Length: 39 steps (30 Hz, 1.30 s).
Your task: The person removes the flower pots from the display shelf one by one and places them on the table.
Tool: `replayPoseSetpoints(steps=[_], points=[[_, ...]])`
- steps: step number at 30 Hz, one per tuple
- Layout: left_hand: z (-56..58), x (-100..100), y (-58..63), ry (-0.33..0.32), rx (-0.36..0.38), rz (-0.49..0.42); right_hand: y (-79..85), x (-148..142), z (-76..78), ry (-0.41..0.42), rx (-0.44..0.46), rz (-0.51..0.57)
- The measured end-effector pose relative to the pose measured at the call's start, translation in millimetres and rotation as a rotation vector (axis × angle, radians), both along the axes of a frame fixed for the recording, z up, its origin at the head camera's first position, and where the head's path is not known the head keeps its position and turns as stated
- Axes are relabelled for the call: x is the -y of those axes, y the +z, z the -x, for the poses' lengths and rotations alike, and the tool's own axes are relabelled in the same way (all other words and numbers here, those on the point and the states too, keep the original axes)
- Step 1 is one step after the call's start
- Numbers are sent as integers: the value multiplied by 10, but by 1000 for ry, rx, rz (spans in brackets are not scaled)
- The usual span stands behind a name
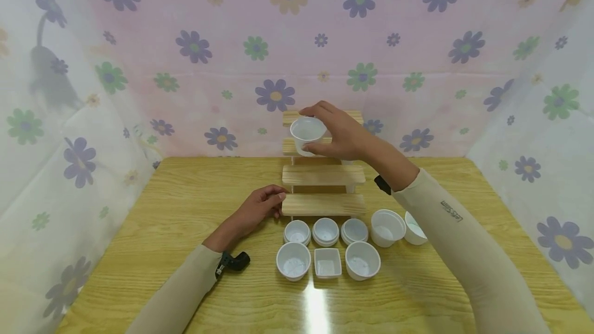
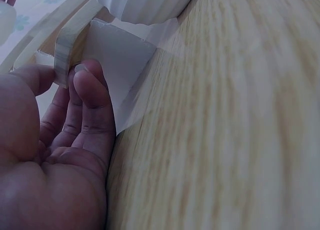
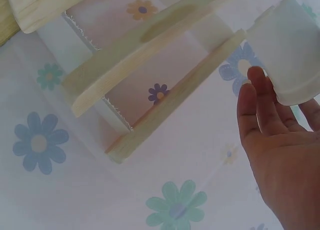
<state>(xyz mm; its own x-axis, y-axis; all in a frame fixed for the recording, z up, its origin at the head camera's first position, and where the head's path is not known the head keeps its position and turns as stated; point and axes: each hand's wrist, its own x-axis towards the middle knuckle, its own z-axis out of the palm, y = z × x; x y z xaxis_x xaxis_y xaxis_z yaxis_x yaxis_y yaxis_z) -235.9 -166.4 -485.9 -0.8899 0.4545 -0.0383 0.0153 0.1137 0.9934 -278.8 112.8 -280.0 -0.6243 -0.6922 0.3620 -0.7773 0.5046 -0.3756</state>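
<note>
My right hand point(image 1: 341, 133) grips a white plastic cup point(image 1: 308, 135) between thumb and fingers, its mouth upward. In the head view the cup appears in front of the upper steps of a wooden tiered stand point(image 1: 323, 175); in the right wrist view the cup point(image 3: 292, 52) is apart from the steps. With thumb above and fingers beneath, my left hand point(image 1: 262, 205) pinches the left end of the stand's lowest step point(image 1: 323, 205). The left wrist view shows that step's rounded end point(image 2: 67, 52) between thumb and fingers, beside a white side support point(image 2: 117, 54).
Before the stand sit small white tubs point(image 1: 326, 232), with two round cups point(image 1: 294, 262) and a square cup point(image 1: 327, 263) nearer. More white cups point(image 1: 388, 228) stand to the right, one partly behind the right sleeve. A flowered cloth point(image 1: 297, 40) backs the wooden table point(image 1: 195, 195).
</note>
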Motion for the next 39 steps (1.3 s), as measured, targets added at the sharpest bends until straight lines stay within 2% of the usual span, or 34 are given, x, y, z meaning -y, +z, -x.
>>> replayPoseSetpoints(steps=[15,24,39], points=[[-21,-11,44,12,-3,-2,-103,-108,-195,29,27,22],[-11,1,38,-16,4,-22,-116,-231,-325,24,30,61],[7,-3,-15,-8,-16,-14,-212,-480,-511,18,-30,30]])
